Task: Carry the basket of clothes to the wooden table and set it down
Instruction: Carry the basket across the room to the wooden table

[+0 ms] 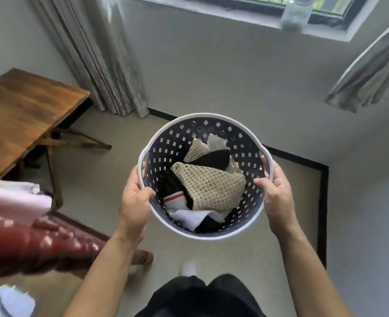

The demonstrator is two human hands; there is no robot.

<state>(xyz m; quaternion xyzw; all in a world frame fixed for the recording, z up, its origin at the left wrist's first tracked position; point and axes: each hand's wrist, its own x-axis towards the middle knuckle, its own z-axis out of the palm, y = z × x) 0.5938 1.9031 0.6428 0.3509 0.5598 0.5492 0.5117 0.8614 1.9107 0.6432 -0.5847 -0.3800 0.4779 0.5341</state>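
I hold a round perforated basket (166, 143) with a white rim in the air over the floor, in front of me. Inside lie clothes (209, 186): a cream knitted piece, black fabric and a white piece with a red stripe. My left hand (135, 197) grips the basket's left rim, thumb inside. My right hand (277, 193) grips the right rim the same way. The wooden table (22, 115) stands to the left and further off, its brown top bare, well apart from the basket.
A dark red leather seat (40, 243) with white cloth (12, 200) on it sits at my near left. Grey curtains (102, 60) hang behind the table. A window with a vase (296, 14) on its sill is ahead. Beige floor with a black skirting line stretches below.
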